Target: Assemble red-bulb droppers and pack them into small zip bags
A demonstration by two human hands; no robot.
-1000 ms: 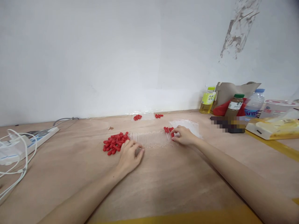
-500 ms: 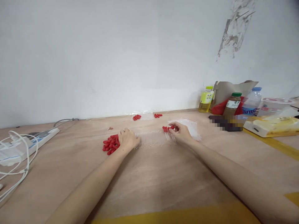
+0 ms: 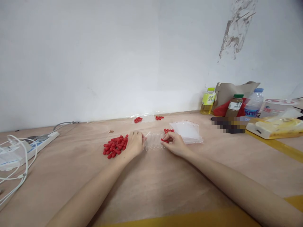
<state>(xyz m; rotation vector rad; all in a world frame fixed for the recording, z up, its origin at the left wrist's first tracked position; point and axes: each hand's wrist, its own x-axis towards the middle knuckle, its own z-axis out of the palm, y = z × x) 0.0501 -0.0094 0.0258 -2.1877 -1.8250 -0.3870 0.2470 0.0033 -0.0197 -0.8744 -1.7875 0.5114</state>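
Observation:
My right hand (image 3: 174,143) is closed in a pinch on a small red dropper bulb (image 3: 164,140), over the right end of a row of thin clear tubes (image 3: 153,141). My left hand (image 3: 136,143) is closed at the left end of that row, its fingers partly hidden. A clear tube (image 3: 148,133) slants up and right from its fingertips. Left of this hand, touching or close to it, lies a heap of red bulbs (image 3: 115,145). Several bulbs set on tubes (image 3: 169,130) lie just beyond my right hand.
Clear plastic bags (image 3: 186,130) lie right of the row. Near the wall are two small groups of red bulbs (image 3: 138,119). Bottles (image 3: 207,102), a tissue pack (image 3: 272,127) and a blurred dark object (image 3: 228,125) stand right; a power strip (image 3: 44,140) with white cables lies left.
My right hand has shifted left and nearer, now with a red bulb at its fingertips. My left hand has moved right, off the heap, and a slanted tube shows at its fingers.

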